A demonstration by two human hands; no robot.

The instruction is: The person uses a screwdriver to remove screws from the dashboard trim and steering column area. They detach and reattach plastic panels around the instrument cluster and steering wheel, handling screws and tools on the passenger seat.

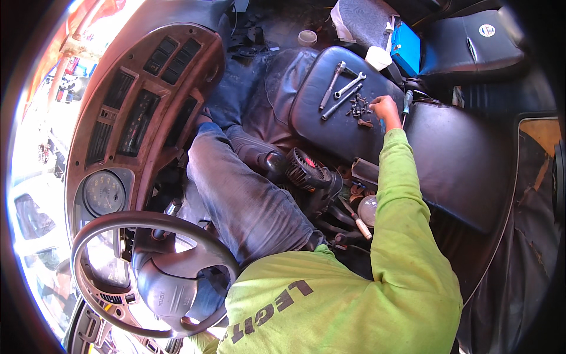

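Observation:
My right hand [385,108] reaches over the black seat cushion [312,76], its fingers drawn together at the right side of a small pile of dark screws [357,110]. Whether a screw is between the fingertips is too small to make out. Left of the pile lie a ratchet [332,86], an open-ended wrench [350,85] and a metal bar tool [342,102], roughly side by side. A screwdriver [407,102] with a pale blue handle stands just right of my hand. Only a bit of my left sleeve [204,341] shows below the steering wheel; the left hand is hidden.
The steering wheel [88,230] and brown dashboard [132,112] fill the left side. A small black fan [308,168] sits between the seats, near a wooden-handled tool [356,218]. Behind the cushion are a white tub [378,58] and a blue case [406,49].

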